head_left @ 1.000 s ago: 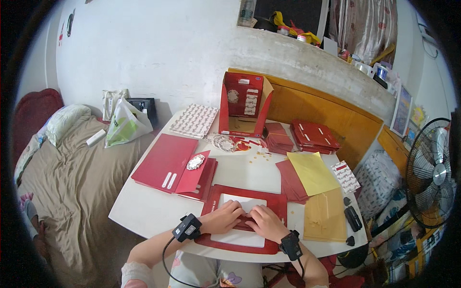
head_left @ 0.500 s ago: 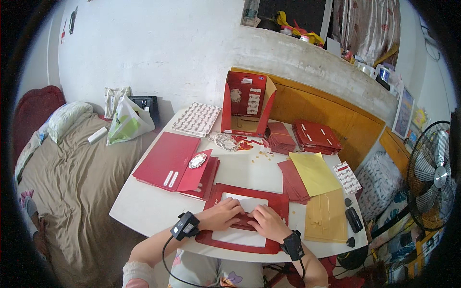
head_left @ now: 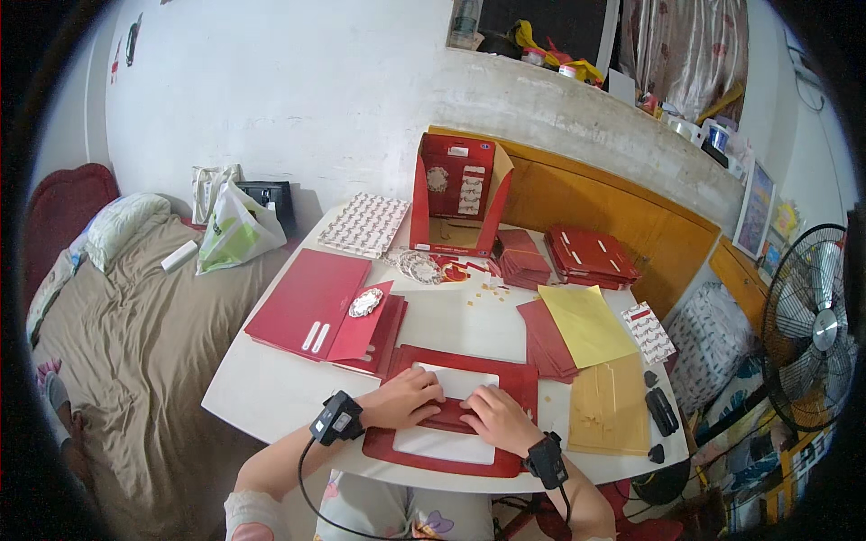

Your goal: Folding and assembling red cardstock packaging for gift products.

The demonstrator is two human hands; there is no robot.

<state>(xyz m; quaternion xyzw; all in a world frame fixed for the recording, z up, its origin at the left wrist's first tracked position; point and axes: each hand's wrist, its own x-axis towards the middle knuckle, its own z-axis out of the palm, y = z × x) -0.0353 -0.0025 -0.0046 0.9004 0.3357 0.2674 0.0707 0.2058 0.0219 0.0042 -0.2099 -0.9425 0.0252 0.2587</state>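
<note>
A red cardboard piece [head_left: 388,444] with two large windows, the white tabletop showing through them, lies flat at the table's near edge. Across the red strip [head_left: 448,416] between its windows, both hands rest with fingertips pressing down. My left hand [head_left: 403,398] lies over the strip's left part, fingers slightly bent and not wrapped round anything. On the right part sits my right hand [head_left: 498,418], fingers stretched toward the left hand, thumb partly hidden. Each wrist wears a black strapped device with a cable.
Red folded sheets [head_left: 307,302] with a white ornate tag [head_left: 365,303] lie left. An upright red open box [head_left: 460,203], patterned sheets [head_left: 365,224] and red stacks [head_left: 591,257] stand behind. Yellow paper [head_left: 595,323], a tan sheet [head_left: 609,406] and a black object [head_left: 661,411] lie right; a fan [head_left: 816,329] stands beyond.
My fingers have moved slightly apart along the strip and lie flatter on it. The whole view has shifted a little; the red cardboard piece stays in place.
</note>
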